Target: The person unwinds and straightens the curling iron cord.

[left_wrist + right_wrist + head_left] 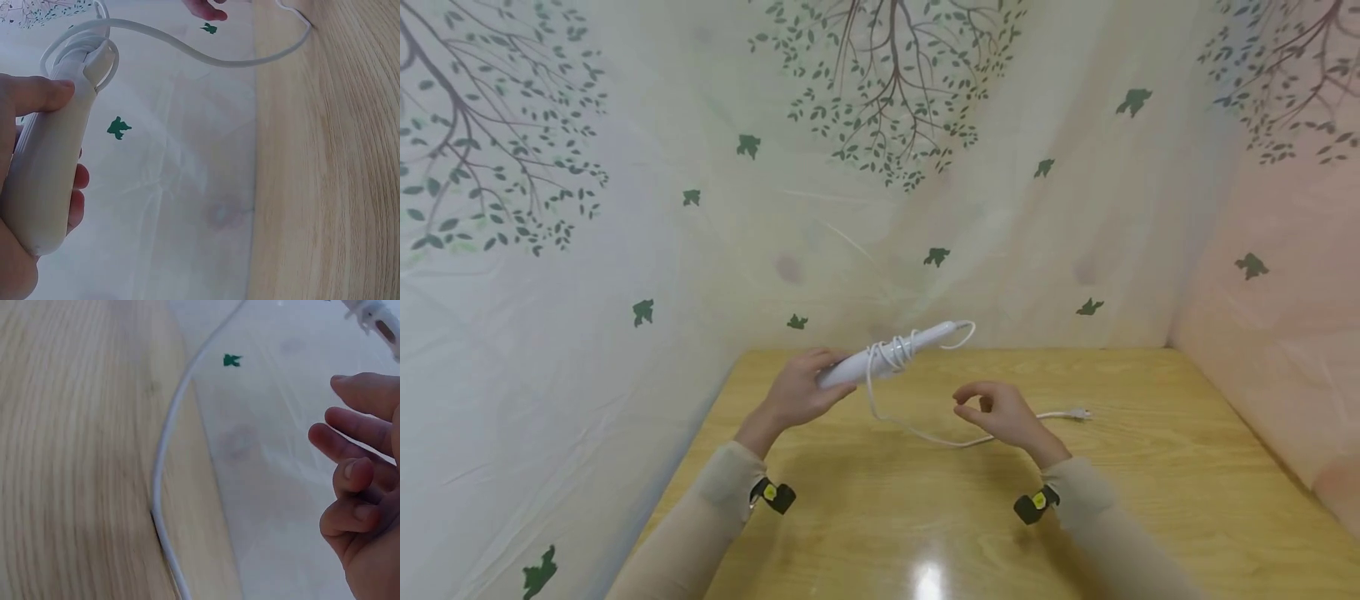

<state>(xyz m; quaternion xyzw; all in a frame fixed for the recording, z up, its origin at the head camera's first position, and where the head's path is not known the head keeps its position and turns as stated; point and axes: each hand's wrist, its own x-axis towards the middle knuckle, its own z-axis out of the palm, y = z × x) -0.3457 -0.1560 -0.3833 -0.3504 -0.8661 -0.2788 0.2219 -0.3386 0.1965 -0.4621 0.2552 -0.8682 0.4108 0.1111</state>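
Note:
My left hand (pixel 797 387) grips a white curling iron (pixel 852 369) by its thick end, thumb along the top and fingers around the far side. The iron is raised over the table, its thinner end tilted up to the right. Several turns of white cord (pixel 81 42) wrap its middle, and a small loop leaves the thin end. The loose cord sags down to the table and runs past my right hand (pixel 1000 412). That hand hovers with fingers loosely bent and nothing between them; in the right wrist view the cord (pixel 167 431) passes apart from its fingertips (pixel 339 380).
The cord's plug (pixel 1081 413) lies on the wooden table (pixel 865 517), right of my right hand. Pale cloth walls (pixel 850 250) printed with trees and green leaves stand behind the table and at both sides. Each wrist wears a black camera strap (pixel 772 494).

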